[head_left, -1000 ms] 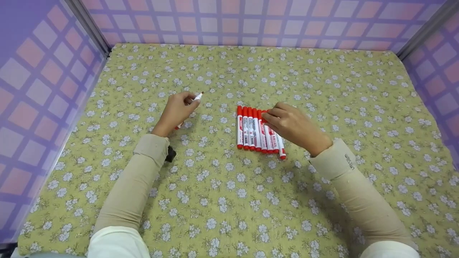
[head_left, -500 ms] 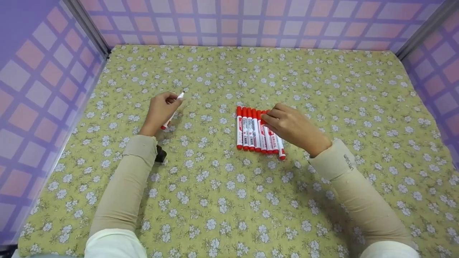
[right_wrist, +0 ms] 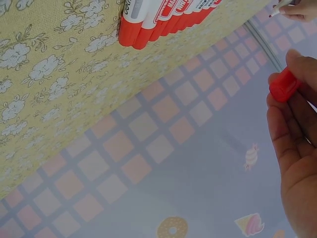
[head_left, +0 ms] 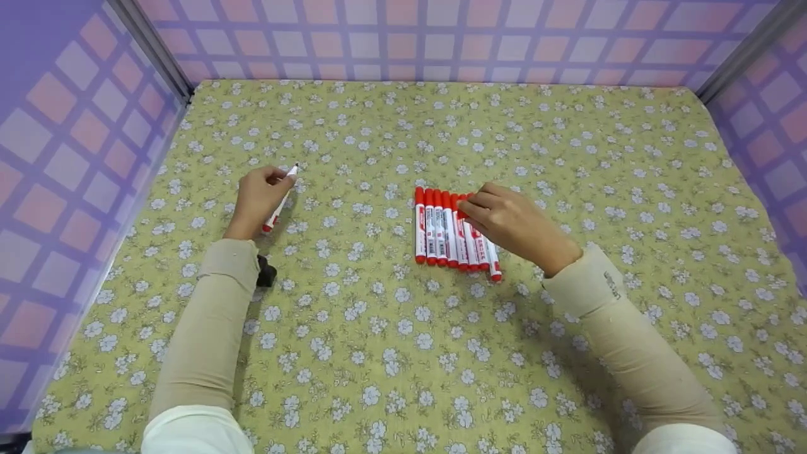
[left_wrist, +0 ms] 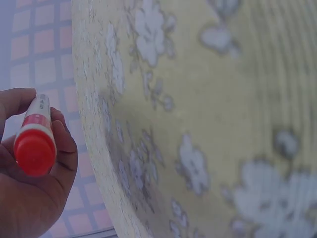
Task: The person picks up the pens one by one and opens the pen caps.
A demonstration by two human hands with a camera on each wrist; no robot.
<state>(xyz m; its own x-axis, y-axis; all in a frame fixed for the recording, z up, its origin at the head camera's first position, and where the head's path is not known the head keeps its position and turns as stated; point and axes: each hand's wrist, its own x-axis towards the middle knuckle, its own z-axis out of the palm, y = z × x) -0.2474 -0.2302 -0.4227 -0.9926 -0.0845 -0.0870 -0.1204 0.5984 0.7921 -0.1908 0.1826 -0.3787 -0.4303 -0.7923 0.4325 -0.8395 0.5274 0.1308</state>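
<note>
On the left, my left hand pinches an uncapped white marker near its bare tip. The marker's red end points toward my wrist and its dark nib points away; the left wrist view shows that red end close up. My right hand pinches a loose red marker cap between thumb and fingers, its hollow end facing out in the right wrist view. That hand is held above a row of red-capped white markers lying side by side, covering part of the right end of the row.
A yellow flowered cloth covers the table. Checkered purple and pink panels rise along its back and sides, joined by grey corner posts. A small black wrist camera is on the left wrist.
My left hand has moved steadily left with the uncapped marker, away from the row, and more of the marker's body shows. The right hand has stayed almost still with the cap.
</note>
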